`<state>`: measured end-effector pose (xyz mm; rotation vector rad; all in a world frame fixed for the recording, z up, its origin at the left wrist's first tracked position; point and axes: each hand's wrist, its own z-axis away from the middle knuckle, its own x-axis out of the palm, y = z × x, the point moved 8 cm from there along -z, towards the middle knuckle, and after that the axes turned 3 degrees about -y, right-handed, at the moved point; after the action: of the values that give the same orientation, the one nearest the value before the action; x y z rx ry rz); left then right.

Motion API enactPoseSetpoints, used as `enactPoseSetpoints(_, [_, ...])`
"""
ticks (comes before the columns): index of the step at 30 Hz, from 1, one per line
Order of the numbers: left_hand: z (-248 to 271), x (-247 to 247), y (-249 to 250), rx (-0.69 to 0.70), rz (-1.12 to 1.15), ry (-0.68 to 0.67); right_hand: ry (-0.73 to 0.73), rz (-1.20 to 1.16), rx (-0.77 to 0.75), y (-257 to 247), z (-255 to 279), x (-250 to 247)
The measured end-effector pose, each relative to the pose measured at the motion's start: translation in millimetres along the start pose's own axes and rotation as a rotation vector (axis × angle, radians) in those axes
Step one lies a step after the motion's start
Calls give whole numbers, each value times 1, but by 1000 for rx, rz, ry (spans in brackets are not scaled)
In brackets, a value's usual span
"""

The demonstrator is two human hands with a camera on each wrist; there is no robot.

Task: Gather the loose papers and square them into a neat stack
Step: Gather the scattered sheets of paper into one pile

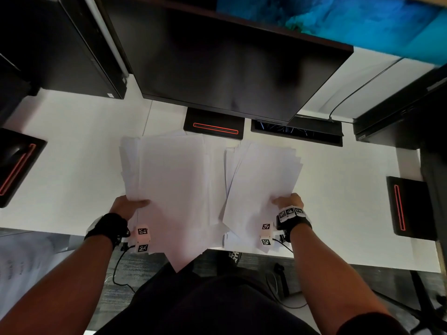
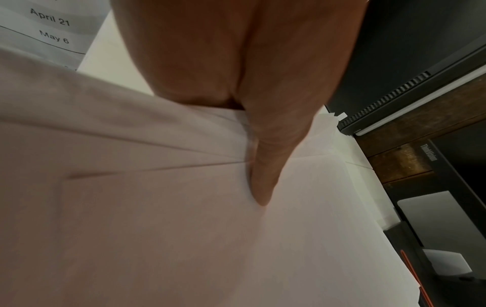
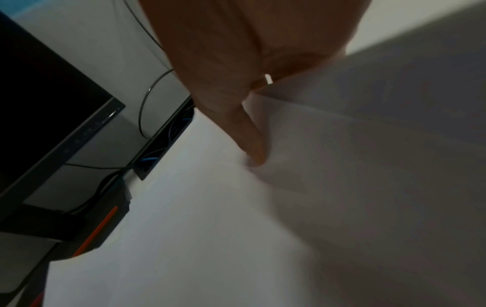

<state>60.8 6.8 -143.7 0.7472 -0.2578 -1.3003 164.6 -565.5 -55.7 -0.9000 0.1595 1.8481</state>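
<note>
Head view: left hand [image 1: 128, 206] and right hand [image 1: 289, 201] each pinch a separate uneven paper bundle [image 1: 174, 180], [image 1: 261, 180]; only left wrist view shows a dated printed sheet [image 2: 50, 27].

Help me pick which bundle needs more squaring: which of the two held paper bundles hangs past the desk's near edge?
The left hand's bundle: its lower corner dips below the desk edge toward the lap. The right hand's bundle stays over the desk.

You can read "April 21" and "May 6" on the white printed sheet with grey rows [image 2: 50, 27] at upper left of your left wrist view. The black monitor bezel [image 2: 431, 153] reads "ThinkVision".
</note>
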Motion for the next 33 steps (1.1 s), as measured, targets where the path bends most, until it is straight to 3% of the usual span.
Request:
enactPoseSetpoints(6, [9, 2, 8, 5, 1, 2, -130, 95, -78, 5, 5, -6])
enactPoseSetpoints(9, [21, 7, 16, 11, 9, -2, -146, 176, -229, 3, 6, -18])
enactPoseSetpoints(13, [24, 9, 19, 19, 24, -5, -34, -50, -227, 4, 10, -50])
enactPoseSetpoints(17, [29, 12, 23, 35, 28, -22, -4, -177, -326, 15, 22, -81])
enactPoseSetpoints(23, [30, 10, 20, -2, 30, -30, -205, -584, -426, 6, 92, -102])
enactPoseSetpoints(27, [38, 13, 24, -2, 30, -16, -333, -672, -512, -20, 115, -74])
enactPoseSetpoints(30, [46, 16, 30, -12, 92, -17, -426, -672, -528, -52, 130, -18])
enactPoseSetpoints(33, [50, 19, 34, -25, 138, -22, -428, -611, -486, -78, 127, 46])
